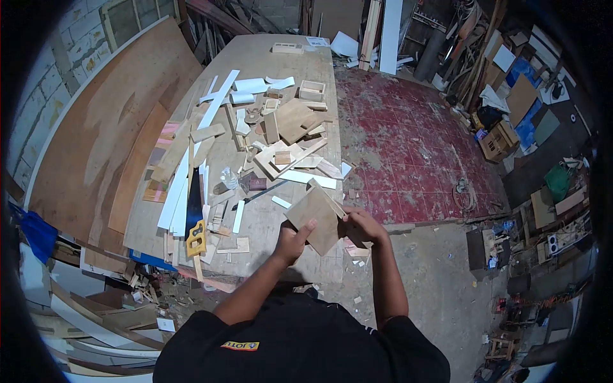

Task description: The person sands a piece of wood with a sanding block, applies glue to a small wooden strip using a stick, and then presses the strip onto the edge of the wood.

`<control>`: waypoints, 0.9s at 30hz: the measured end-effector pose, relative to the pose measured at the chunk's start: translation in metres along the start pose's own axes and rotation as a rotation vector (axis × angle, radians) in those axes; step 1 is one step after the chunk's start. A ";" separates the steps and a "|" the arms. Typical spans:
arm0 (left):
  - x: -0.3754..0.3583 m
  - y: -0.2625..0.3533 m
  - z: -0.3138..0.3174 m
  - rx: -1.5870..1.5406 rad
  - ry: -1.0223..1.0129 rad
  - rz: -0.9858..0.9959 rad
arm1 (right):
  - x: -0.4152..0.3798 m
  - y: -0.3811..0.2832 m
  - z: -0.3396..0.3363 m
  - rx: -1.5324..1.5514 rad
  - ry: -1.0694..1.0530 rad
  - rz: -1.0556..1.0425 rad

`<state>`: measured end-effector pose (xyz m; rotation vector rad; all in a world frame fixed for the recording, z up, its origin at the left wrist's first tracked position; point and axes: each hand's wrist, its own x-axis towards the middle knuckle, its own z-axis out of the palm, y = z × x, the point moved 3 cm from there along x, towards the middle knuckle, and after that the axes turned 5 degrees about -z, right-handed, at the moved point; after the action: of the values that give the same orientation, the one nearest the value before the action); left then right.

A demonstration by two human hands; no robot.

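A square, light wooden panel (317, 220) with a raised strip along its upper right edge is held tilted over the near right corner of the workbench. My left hand (296, 242) is closed on its lower left side, thumb lying on the face. At its right corner, my right hand (363, 226) has curled fingers against the edge; the fingertips are partly hidden. Just beyond the panel lie a white strip (308, 179) and an open wooden frame (281, 163). A small white piece (280, 202) lies to the panel's left.
The long workbench (255, 54) carries wood offcuts, white strips and a small open box (312, 90). A yellow-handled handsaw (196, 237) lies at its left. Large plywood sheets (108, 127) lean on the left wall. Red tiled floor (402, 140) and cluttered scrap lie to the right.
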<state>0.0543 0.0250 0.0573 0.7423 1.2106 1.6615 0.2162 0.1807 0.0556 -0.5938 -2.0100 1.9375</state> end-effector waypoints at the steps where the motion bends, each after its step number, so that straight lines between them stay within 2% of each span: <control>1: -0.002 0.004 0.004 0.030 0.011 0.037 | 0.003 0.000 0.005 -0.002 0.003 -0.004; 2: -0.001 0.002 0.004 0.020 0.039 0.082 | 0.004 0.002 0.009 -0.017 0.039 0.010; 5: 0.002 -0.008 -0.006 -0.009 0.099 0.051 | 0.000 0.005 0.017 -0.005 0.079 0.036; 7: 0.003 -0.014 -0.009 -0.064 0.133 0.072 | -0.003 0.012 0.019 -0.150 0.173 -0.056; 9: 0.005 -0.020 -0.014 -0.117 0.171 0.086 | -0.009 0.028 0.026 -0.151 0.211 -0.023; 11: 0.013 -0.023 -0.026 -0.337 0.421 0.039 | -0.019 0.016 0.050 -0.490 0.384 -0.299; 13: 0.020 -0.017 -0.033 -0.401 0.440 0.010 | -0.027 0.035 0.066 -0.331 0.335 -0.225; 15: 0.022 -0.006 -0.035 -0.633 0.378 0.005 | -0.029 0.063 0.080 0.304 0.268 -0.009; 16: 0.025 -0.005 -0.038 -0.635 0.345 0.014 | -0.035 0.056 0.087 0.434 0.285 -0.004; 21: 0.021 0.008 -0.033 -0.656 0.295 0.042 | -0.047 0.076 0.071 0.609 0.325 -0.029; 27: 0.021 0.003 -0.027 -0.725 0.221 0.028 | -0.046 0.063 0.049 0.514 0.425 -0.157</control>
<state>0.0220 0.0334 0.0506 0.1261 0.6453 2.0568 0.2388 0.1170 -0.0067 -0.6228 -1.2060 1.9235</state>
